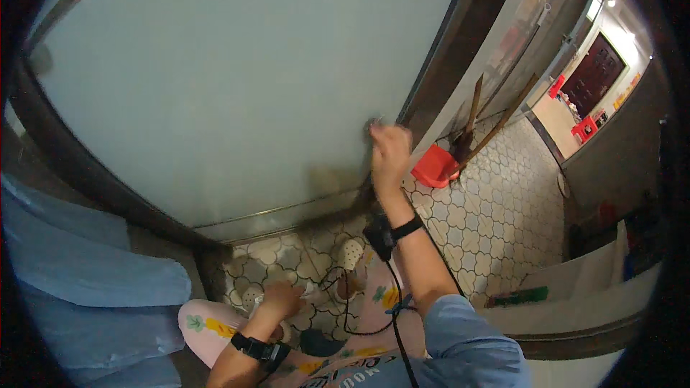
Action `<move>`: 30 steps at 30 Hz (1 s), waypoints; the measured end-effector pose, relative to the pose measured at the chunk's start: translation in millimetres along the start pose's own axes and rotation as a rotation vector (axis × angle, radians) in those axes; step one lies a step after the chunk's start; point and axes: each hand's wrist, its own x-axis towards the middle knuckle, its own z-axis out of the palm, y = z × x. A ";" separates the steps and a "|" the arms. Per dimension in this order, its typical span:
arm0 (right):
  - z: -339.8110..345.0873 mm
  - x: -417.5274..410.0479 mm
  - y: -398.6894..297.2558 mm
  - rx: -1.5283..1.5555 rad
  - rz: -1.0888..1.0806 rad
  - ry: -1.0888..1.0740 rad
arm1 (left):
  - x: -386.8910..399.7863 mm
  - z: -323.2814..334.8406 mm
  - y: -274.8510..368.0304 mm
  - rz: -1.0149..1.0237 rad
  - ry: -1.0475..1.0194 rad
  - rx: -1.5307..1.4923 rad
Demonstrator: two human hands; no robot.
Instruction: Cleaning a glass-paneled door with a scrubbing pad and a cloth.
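A large frosted glass door panel (242, 81) in a dark frame (436, 54) stands before me. My right hand (391, 153) is raised at its lower right part, close to the frame. Its fingers are curled near the glass, with a dark reflection beside them. Whether they pinch something small is unclear. Low over the tiled floor (269, 253), my left hand (283, 299) hangs between my knees. A small white thing (310, 289) shows at its fingers, too blurred to name or to tell if it is held. Both wrists wear black straps, and a black cable (396, 302) runs down from the right one.
A red dustpan (434, 166) and long wooden handles (498, 124) stand right of the door frame. Blue fabric (97, 264) hangs at the left. White perforated clogs (351, 254) are on my feet. Beyond a doorway at far right are a red stool (585, 129) and a dark door (595, 75).
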 end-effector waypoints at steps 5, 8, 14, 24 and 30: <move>4.7 0.8 -28.8 0.221 0.138 -0.072 | 8.2 24.0 -17.2 0.034 -0.001 -0.010; -9.8 50.1 -10.5 0.094 0.250 0.083 | 0.6 -3.1 -5.8 -0.008 -0.112 -0.040; 0.5 4.0 -14.7 0.098 0.125 0.042 | 10.8 5.0 -6.0 0.054 -0.016 -0.034; -21.3 -71.9 -19.5 0.326 0.551 -0.228 | -12.1 -74.2 -7.7 0.199 0.617 -0.554; -50.5 -106.6 5.9 0.456 0.931 0.005 | -29.1 -225.3 23.6 0.367 1.304 0.010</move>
